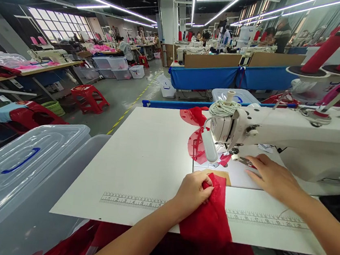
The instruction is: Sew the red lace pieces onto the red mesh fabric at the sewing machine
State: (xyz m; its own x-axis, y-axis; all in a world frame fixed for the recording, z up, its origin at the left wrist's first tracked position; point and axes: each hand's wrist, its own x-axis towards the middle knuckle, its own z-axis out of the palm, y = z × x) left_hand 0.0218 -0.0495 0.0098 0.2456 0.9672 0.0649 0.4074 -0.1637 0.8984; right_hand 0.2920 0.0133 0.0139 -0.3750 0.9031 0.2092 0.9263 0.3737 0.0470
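Note:
My left hand (193, 193) is closed on a piece of red fabric (209, 218), pinching it near its upper end. The fabric lies over the table's front edge and hangs down toward my lap. My right hand (271, 176) is at the sewing machine's (280, 128) bed, thumb and index finger apart. Between those fingers lies a small pair of thread snips (246, 162); whether I touch it is hard to tell. Sheer red fabric pieces (197, 145) lie left of and behind the needle area, and a small red scrap (224, 160) sits beside it.
A ruler scale (132, 202) runs along the front of the white table (143, 149). Lidded clear plastic bins (28, 160) stand at my left. Red thread cones (326, 53) rise above the machine at right. Red stools (90, 98), an aisle and other workers are beyond.

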